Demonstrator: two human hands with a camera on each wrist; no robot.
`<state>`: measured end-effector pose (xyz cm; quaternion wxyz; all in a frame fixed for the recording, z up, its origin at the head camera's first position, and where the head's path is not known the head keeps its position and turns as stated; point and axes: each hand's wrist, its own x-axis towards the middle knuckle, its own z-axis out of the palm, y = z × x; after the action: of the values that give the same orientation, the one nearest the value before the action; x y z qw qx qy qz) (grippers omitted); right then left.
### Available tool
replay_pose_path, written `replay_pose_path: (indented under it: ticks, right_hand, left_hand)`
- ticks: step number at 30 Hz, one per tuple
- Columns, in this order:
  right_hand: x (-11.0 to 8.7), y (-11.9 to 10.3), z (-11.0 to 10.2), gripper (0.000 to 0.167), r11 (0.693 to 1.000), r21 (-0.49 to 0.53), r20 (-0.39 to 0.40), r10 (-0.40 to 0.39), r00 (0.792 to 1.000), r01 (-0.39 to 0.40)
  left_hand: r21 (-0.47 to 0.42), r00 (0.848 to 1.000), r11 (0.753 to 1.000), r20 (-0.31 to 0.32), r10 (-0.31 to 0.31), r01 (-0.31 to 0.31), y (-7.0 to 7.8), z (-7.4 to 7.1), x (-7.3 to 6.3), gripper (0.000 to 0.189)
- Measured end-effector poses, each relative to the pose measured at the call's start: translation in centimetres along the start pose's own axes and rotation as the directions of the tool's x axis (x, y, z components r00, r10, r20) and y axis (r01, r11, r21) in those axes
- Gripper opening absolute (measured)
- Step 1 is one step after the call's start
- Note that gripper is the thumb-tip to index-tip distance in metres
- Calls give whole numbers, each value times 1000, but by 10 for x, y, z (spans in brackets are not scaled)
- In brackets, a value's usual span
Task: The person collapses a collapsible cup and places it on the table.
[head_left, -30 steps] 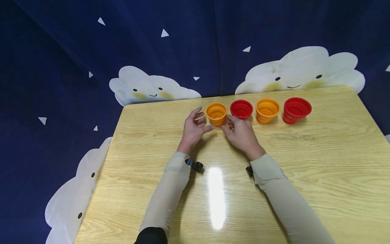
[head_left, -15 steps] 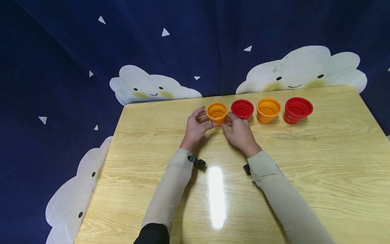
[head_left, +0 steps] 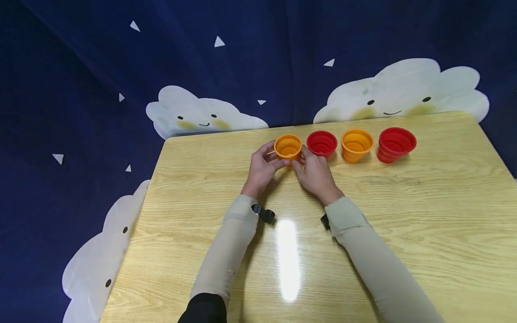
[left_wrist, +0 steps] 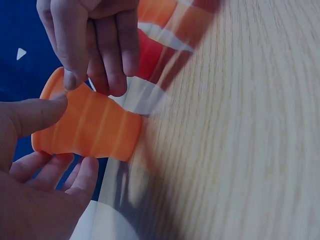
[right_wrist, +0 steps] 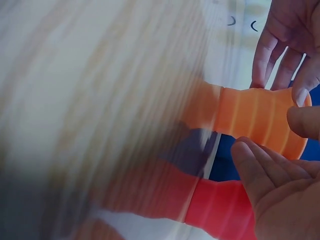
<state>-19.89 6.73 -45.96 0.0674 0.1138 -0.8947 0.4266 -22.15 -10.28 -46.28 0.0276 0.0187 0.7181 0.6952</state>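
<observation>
Upright on the table stands an orange ribbed cup [head_left: 288,147], the leftmost of a row, with both hands around its upper part. My left hand [head_left: 261,169] holds its left side, thumb at the front near the rim and fingers along the side, as the left wrist view shows on the orange cup [left_wrist: 95,120]. From the right, my right hand [head_left: 317,175] holds the same cup, its thumb near the rim and its fingers between this cup and the red cup [head_left: 322,142] beside it. In the right wrist view the orange cup's base [right_wrist: 225,111] meets the table.
Further right in the row stand another orange cup [head_left: 357,144] and a wider red cup [head_left: 396,143], both upright. The row lies near the back edge of the wooden table [head_left: 194,179]. Behind hangs a dark blue curtain [head_left: 250,54] with cloud prints.
Both hands have closed in on the leftmost orange cup, the left moving rightward and the right slightly leftward, until fingers and thumbs meet its sides. The cups have stayed in place.
</observation>
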Motion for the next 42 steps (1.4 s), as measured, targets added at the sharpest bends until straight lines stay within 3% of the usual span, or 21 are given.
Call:
replay_pose_path:
  ticks: [13, 23, 34, 42]
  right_hand:
    - [1, -5, -2, 49, 998, 60, -20, -6, 1000, 7]
    - [0, -11, -7, 50, 996, 86, -14, -2, 1000, 4]
    - [-3, -16, -12, 52, 996, 89, -12, 15, 1000, -14]
    - [-5, -16, -15, 54, 997, 75, -31, 14, 999, -12]
  left_hand:
    - [-13, 999, 999, -26, 30, -31, 6, 0, -3, 61]
    - [-74, 997, 994, -35, 73, -75, 12, -2, -6, 59]
    - [-47, 995, 994, -31, 93, -94, 14, -7, -8, 57]
    - [-4, 991, 991, 12, 132, -132, 13, -14, -10, 64]
